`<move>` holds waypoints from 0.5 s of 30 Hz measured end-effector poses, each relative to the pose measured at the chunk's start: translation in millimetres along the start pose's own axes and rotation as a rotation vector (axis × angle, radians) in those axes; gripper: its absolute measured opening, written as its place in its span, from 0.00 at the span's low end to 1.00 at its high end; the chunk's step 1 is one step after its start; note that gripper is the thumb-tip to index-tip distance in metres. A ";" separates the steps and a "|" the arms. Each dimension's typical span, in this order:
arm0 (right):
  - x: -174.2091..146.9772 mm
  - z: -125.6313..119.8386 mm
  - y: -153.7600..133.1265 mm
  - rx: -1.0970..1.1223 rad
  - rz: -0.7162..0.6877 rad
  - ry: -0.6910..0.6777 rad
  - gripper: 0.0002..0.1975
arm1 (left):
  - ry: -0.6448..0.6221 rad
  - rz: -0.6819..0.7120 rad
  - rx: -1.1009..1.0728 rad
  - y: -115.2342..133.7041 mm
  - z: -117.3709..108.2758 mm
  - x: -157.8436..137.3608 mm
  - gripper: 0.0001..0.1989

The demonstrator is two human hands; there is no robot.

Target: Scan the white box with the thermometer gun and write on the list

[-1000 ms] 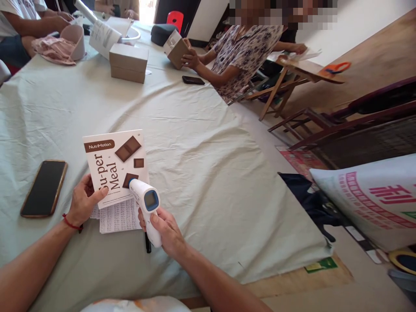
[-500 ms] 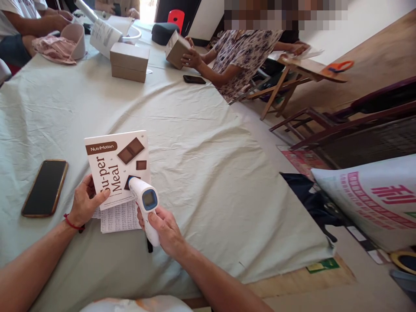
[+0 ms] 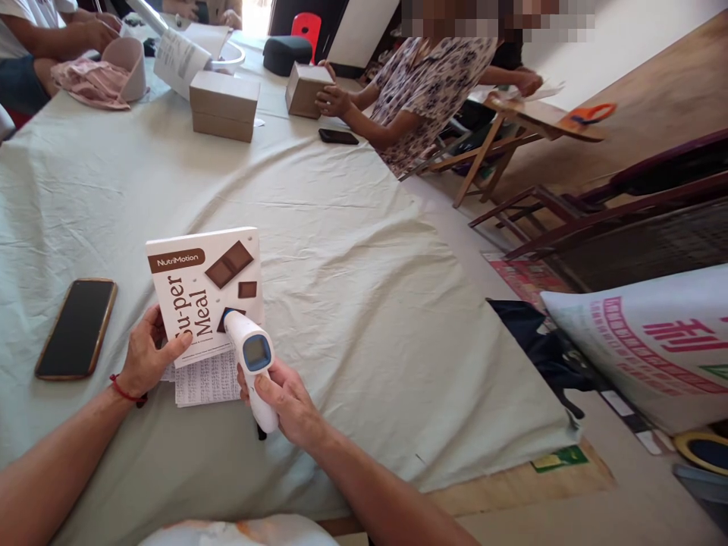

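My left hand [image 3: 149,350] grips the lower left edge of a white and brown box [image 3: 176,303] printed "NutriMotion Su-per Meal", thumb on its front. Wrapped in my right hand [image 3: 287,398] is the handle of a white infrared thermometer [image 3: 240,331]. Its blue-ringed nose points at the box's lower right front and overlaps it in view; whether they touch I cannot tell. The small screen faces me. Printed paper sheets [image 3: 208,381] lie under the box, and the dark tip of a pen-like thing [image 3: 261,433] shows below the thermometer.
A smartphone [image 3: 76,328] lies left on the cloth-covered table [image 3: 364,318]. Farther back are a cardboard box [image 3: 224,108], a second phone [image 3: 338,136], a dark case [image 3: 287,55] and pink cloth [image 3: 94,81]. Across the table a person holds a carton [image 3: 307,92]. A white sack [image 3: 642,334] stands right.
My hands, the box and the thermometer stay nearly in place; the thermometer has shifted slightly left. The person across has lowered and turned the carton to stand on the table.
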State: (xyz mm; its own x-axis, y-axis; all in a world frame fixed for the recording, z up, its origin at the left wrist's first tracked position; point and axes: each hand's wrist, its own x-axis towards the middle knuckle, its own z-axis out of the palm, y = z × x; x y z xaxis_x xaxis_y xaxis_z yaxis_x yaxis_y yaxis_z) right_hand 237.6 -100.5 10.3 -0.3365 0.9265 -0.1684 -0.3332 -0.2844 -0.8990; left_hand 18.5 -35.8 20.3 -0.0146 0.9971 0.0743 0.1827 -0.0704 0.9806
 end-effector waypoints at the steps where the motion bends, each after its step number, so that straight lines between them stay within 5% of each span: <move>1: 0.1 -0.4 -0.3 0.011 0.019 -0.014 0.23 | -0.001 0.011 0.006 0.1 0.1 -0.1 0.26; 10: -0.3 1.0 -5.1 0.042 0.124 -0.085 0.25 | -0.037 0.023 -0.014 -1.9 1.0 -0.5 0.25; 15: -3.5 -5.7 -6.4 0.075 0.106 0.028 0.25 | 0.018 -0.016 -0.063 -3.8 -0.6 1.9 0.26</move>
State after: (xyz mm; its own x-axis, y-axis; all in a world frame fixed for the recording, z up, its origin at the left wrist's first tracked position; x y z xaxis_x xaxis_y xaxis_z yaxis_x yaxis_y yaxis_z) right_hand 245.9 -100.6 14.3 -0.3493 0.8963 -0.2732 -0.3617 -0.3980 -0.8430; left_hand 17.2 -33.7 16.8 -0.0351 0.9975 0.0612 0.1197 -0.0566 0.9912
